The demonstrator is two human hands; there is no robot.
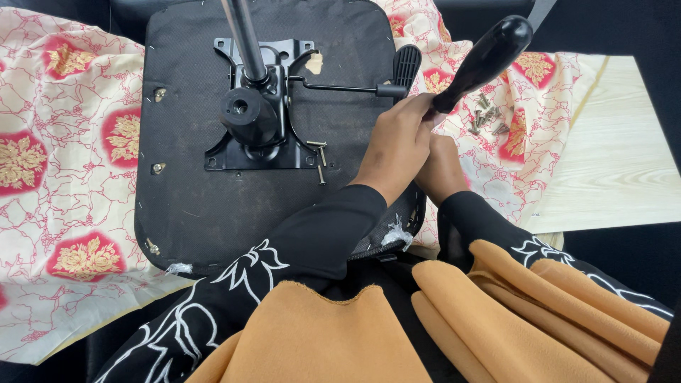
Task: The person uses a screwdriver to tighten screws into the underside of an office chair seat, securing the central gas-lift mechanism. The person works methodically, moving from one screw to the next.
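Both hands at centre right of frame, clasped at edge of upturned black seat base. Left hand fingers closed round black armrest; right hand grip hidden. Risk: armrest slips, scattering loose screws on patterned cloth.

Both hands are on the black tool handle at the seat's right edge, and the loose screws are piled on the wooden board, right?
Not quite. The head view shows the screw pile on the patterned cloth, not the wooden board. Both the left hand and right hand are at the black tool handle.
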